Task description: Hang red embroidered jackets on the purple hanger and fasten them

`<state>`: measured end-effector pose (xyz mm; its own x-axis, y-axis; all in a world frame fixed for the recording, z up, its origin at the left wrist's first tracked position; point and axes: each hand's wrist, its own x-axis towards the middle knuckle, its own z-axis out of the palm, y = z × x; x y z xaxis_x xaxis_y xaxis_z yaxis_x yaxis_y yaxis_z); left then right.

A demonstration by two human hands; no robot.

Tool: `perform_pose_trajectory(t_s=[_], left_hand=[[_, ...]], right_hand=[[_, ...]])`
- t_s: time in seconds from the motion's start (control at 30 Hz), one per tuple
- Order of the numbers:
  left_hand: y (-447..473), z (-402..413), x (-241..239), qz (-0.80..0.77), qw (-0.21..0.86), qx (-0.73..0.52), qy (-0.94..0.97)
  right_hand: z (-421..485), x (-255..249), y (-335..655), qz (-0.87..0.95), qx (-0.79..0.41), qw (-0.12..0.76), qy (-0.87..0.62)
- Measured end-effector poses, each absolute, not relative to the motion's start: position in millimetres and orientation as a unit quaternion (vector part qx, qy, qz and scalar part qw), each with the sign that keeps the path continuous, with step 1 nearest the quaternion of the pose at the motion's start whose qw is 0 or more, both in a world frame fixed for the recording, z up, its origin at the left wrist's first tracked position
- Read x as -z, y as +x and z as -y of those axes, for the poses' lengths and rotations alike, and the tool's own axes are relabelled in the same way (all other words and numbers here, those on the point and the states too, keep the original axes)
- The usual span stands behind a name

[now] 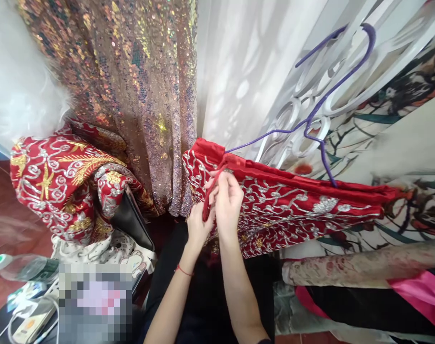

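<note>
A red embroidered garment (289, 200) with silver swirls, which looks like a skirt, hangs from a purple wire hanger (316, 112) by its plain red waistband (310, 177). At the band's left part, my right hand (229, 198) pinches a thin red cord (206, 203) with thumb and fingers together. Just below and to the left, my left hand (199, 223) has its fingers closed around the hanging part of the same cord. The two hands nearly touch. Fingers partly hide the spot where the cord meets the band.
Left stands a heap of red and gold embroidered cloth (70, 177) beside a sequined curtain (131, 95). A plastic bottle (27, 267) and cables lie lower left. White scrollwork (292, 114) is behind the hanger. Rolled fabric (346, 267) lies at right.
</note>
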<state>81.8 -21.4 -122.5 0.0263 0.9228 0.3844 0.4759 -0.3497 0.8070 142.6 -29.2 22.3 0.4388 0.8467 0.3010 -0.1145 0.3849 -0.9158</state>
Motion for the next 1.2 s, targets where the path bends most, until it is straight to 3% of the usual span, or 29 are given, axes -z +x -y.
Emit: perform_pose_trajectory(t_s=[0.07,0.2,0.33,0.37,0.43,0.5,0.57,0.77,0.9,1.0,1.07,1.2], left_hand=[[70.3,14.0,112.1,-0.476,0.245,-0.502,0.679],[49.1,-19.4,69.9,-0.415,0.213,-0.611,0.64],[47.1,-78.2,10.5,-0.449,0.117,-0.659,0.592],[49.4,-92.4,-2.5,-0.436,0.127,-0.65,0.61],[54.5,-115.2,-22.3,-0.377,0.212,-0.583,0.688],[57.4,-128.6,-32.4,-0.321,0.287,-0.537,0.726],[57.0,-134.3,-35.0,-0.296,0.316,-0.555,0.711],[52.5,-131.3,-45.4,-0.239,0.32,-0.663,0.633],[51.8,-132.1,-69.6,-0.216,0.319,-0.659,0.646],[44.5,-148.3,-81.5,-0.206,0.327,-0.649,0.656],[38.2,-166.1,-79.5,-0.213,0.328,-0.638,0.663],[35.8,-196.3,-47.7,-0.271,0.29,-0.626,0.671]], right_hand=[[46.8,-9.4,171.7,0.488,-0.234,0.673,-0.504],[93.5,1.8,269.3,0.574,0.195,0.584,-0.54],[123.5,-14.5,382.7,0.502,0.489,0.505,-0.504],[127.0,-20.3,405.1,0.516,0.475,0.485,-0.522],[129.9,-29.9,437.0,0.576,0.333,0.486,-0.567],[128.0,-35.1,450.9,0.617,0.179,0.522,-0.561],[122.1,-37.2,448.7,0.615,0.111,0.563,-0.541],[93.8,-54.9,396.2,0.495,0.263,0.613,-0.557],[72.0,-80.7,367.1,0.459,0.367,0.594,-0.549],[57.0,-90.8,359.4,0.387,0.44,0.633,-0.507],[50.5,-85.7,358.4,0.345,0.466,0.648,-0.494],[53.8,-52.5,352.5,0.401,0.461,0.598,-0.52]])
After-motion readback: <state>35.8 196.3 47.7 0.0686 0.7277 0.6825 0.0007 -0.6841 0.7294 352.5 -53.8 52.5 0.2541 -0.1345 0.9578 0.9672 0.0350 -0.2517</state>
